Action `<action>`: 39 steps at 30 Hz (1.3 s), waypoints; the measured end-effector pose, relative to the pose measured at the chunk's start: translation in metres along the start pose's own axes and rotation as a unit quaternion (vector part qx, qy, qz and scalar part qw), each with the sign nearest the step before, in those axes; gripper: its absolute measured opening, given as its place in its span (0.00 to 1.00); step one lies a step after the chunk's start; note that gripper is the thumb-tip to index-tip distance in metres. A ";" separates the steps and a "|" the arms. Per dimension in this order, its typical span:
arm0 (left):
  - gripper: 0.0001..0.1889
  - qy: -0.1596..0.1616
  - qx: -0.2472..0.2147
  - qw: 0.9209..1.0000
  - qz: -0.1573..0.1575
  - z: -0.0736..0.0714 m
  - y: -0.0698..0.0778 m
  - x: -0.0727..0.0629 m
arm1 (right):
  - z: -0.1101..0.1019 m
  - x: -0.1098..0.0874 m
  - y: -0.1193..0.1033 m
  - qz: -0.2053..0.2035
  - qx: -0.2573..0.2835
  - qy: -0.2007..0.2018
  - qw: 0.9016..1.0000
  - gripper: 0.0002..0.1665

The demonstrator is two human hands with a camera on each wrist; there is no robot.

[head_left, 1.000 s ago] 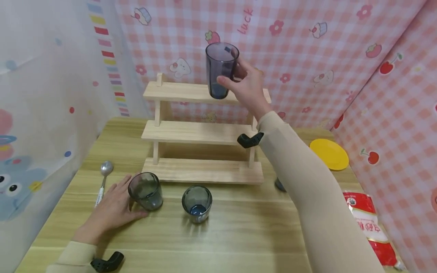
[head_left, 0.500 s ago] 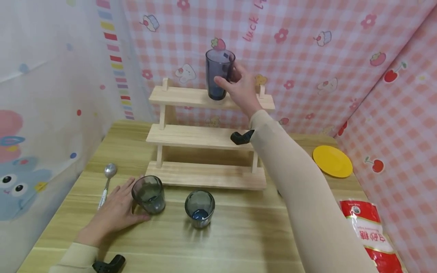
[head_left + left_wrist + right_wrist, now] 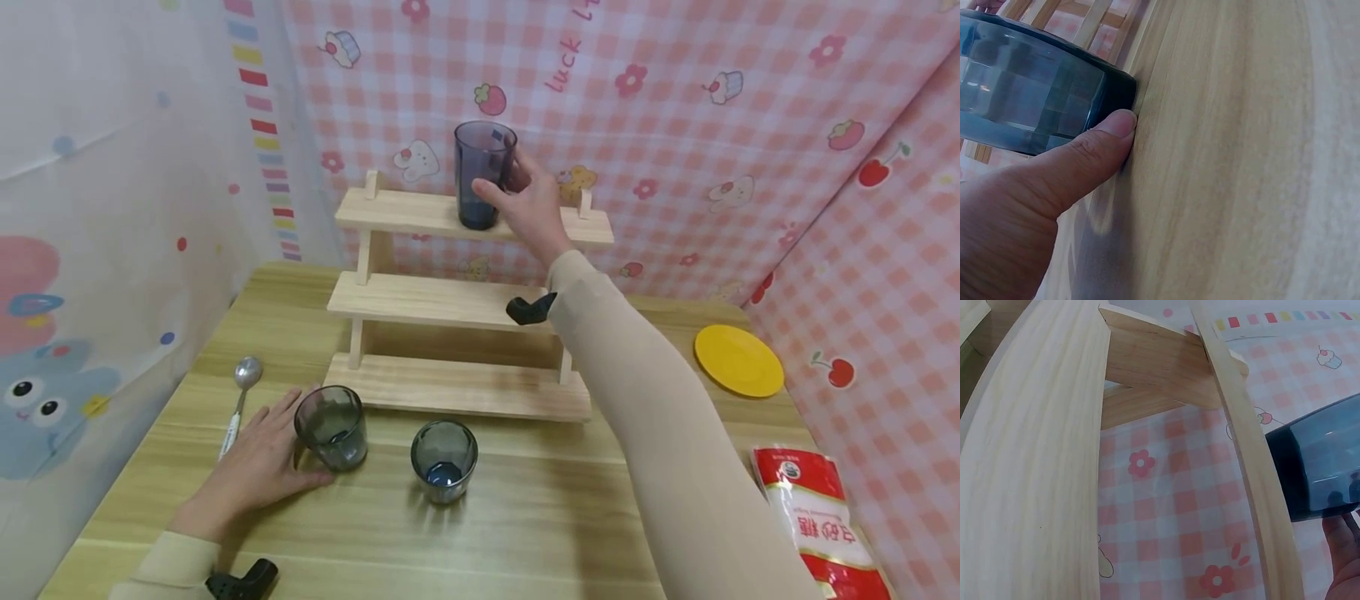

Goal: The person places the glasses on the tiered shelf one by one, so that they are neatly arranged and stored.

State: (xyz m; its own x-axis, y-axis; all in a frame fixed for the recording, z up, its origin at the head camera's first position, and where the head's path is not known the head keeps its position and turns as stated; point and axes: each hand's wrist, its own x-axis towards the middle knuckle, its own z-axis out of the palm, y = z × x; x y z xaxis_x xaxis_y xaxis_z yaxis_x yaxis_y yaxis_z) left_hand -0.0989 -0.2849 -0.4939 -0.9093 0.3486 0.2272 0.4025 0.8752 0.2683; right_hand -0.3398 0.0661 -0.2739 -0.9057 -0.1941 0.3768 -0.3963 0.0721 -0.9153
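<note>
Spoon [image 3: 241,400] near desk's [image 3: 525,542] left edge, handle end hidden by left hand [image 3: 251,471]. Short glass [image 3: 333,429] beside its spread fingers, thumb touching base; I can't make out all fingertips. Second glass [image 3: 444,461] before rack's [image 3: 450,385] front edge. Right hand [image 3: 531,204] grips tall glass [image 3: 480,171] upright at top shelf [image 3: 405,210]; I see fingers partly hidden, base contact unclear. Yellow plate [image 3: 738,360], far right corner; red-white bag [image 3: 813,517] cut off, right edge. Pink checked cloth [image 3: 862,250] behind, right.
</note>
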 end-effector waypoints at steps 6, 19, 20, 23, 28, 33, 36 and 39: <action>0.65 -0.002 -0.002 1.000 -0.003 0.001 -0.001 0.000 | 0.001 0.010 0.020 0.002 0.022 0.028 0.999 0.48; 0.64 0.002 -0.006 1.000 -0.004 0.002 -0.002 0.001 | 0.002 0.002 0.022 -0.013 0.027 0.045 0.999 0.51; 0.63 0.003 -0.006 1.000 -0.003 0.001 -0.001 0.001 | 0.002 0.000 0.020 -0.014 0.026 0.043 0.999 0.51; 0.63 0.004 -0.007 1.000 0.000 0.001 -0.001 0.001 | 0.002 -0.004 0.013 -0.012 0.024 0.041 0.999 0.50; 0.63 0.009 -0.010 1.000 0.001 0.002 0.000 -0.001 | 0.003 -0.008 0.009 -0.012 0.016 0.040 0.999 0.50; 0.63 0.007 -0.008 1.000 0.002 0.002 -0.001 -0.001 | 0.002 -0.009 0.008 -0.007 -0.006 0.041 0.999 0.50; 0.63 0.004 -0.007 1.000 0.001 0.003 -0.002 -0.001 | -0.001 -0.012 0.005 -0.006 -0.016 0.045 0.999 0.48; 0.63 0.002 -0.006 1.000 -0.001 0.003 -0.003 0.000 | -0.008 -0.018 0.001 -0.015 -0.021 0.047 0.999 0.45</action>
State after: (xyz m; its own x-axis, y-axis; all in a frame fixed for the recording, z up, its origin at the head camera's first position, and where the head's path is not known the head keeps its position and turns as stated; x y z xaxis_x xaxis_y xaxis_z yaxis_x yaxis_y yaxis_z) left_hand -0.1001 -0.2862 -0.4975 -0.9099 0.3452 0.2299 0.4015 0.8723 0.2793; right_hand -0.3250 0.0771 -0.2803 -0.9032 -0.1035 0.4166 -0.4266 0.1082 -0.8979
